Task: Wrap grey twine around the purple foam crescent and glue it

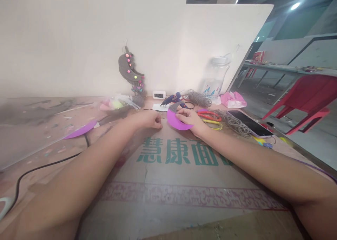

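Observation:
My right hand (pixel 191 120) grips a purple crescent cutout (pixel 174 123) between thumb and fingers. Grey yarn (pixel 174 107) covers the cutout's upper tip, while its lower part is bare purple. Just left of it, my left hand (pixel 151 120) is closed in a pinch; whatever lies between its fingertips is too small to make out. Behind the cutout lies a blue glue gun (pixel 172 98). Beside my right hand are red-handled scissors (pixel 210 116), a yellow-handled tool (pixel 213 124) and loose grey yarn (pixel 235 124).
A yarn-covered moon ornament (pixel 126 69) hangs on the white board. Along the back stand a small digital clock (pixel 159 95), a yarn skein (pixel 199 98) and a bottle (pixel 216 79). A phone (pixel 250 123) lies right, another purple piece (pixel 82 130) and a black cord (pixel 50 165) left.

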Tool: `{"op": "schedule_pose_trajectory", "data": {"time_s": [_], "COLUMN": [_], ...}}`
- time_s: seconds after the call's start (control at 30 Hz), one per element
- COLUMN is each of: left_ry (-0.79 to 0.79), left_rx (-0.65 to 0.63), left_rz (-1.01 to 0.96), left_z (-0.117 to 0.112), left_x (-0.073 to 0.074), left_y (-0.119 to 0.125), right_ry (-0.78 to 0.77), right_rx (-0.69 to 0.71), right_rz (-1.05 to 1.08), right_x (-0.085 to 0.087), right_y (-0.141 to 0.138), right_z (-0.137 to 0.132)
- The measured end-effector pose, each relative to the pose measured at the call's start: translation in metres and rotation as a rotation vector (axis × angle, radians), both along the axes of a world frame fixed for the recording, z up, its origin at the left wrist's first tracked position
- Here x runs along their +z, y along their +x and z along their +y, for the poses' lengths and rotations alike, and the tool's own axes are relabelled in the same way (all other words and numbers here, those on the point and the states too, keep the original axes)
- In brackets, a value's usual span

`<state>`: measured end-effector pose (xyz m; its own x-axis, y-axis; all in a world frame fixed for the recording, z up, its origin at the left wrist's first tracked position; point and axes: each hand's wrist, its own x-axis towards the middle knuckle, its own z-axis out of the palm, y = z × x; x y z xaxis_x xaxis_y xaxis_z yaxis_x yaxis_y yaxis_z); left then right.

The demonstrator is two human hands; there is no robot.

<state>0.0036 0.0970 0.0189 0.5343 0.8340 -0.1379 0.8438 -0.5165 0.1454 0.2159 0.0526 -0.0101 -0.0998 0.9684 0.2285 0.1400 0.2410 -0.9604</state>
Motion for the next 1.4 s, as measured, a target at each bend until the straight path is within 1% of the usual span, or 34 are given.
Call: {"op": "schedule_pose_trajectory", "data": {"time_s": [0.13, 0.27, 0.33, 0.5, 0.6, 0.8, 0.97, 1.17, 1.27, 1.4], "left_ry": [0.017, -0.060, -0.072, 0.048, 0.099, 0.045, 0.096, 0.008, -0.008, -0.056], "left_rx": [0.009, -0.026, -0.034, -0.002, 0.005, -0.042, -0.034, -0.037, -0.050, -0.031], "left_rz": [-0.017, -0.056, -0.063, -0.032, -0.051, -0.046, -0.021, -0.096, -0.121, -0.144], "left_z": [-0.003, -0.005, -0.004, 0.000, -0.003, -0.008, -0.006, -0.007, -0.006, -0.003], "left_x": [0.002, 0.008, 0.008, -0.002, -0.005, 0.000, -0.001, 0.000, 0.001, 0.001], "left_y": [0.000, -0.003, -0.004, -0.002, 0.000, 0.000, 0.002, -0.004, -0.007, -0.009], "right_ry": [-0.004, -0.008, -0.013, -0.020, -0.020, -0.017, -0.016, -0.017, -0.019, -0.018], "right_rx": [0.004, 0.008, 0.007, -0.001, -0.002, 0.009, 0.014, 0.031, 0.035, 0.041], "right_rz": [-0.002, 0.004, 0.005, 0.018, 0.013, -0.004, -0.007, -0.017, -0.017, -0.016], "right_x": [0.000, 0.001, 0.000, -0.001, -0.002, -0.001, -0.002, -0.001, 0.000, 0.000], "right_y": [0.000, 0.000, 0.000, -0.001, 0.000, 0.001, 0.000, -0.001, -0.001, -0.001], "right_z": [-0.001, 0.000, 0.000, 0.002, 0.003, 0.003, 0.002, 0.000, 0.000, 0.000]}}
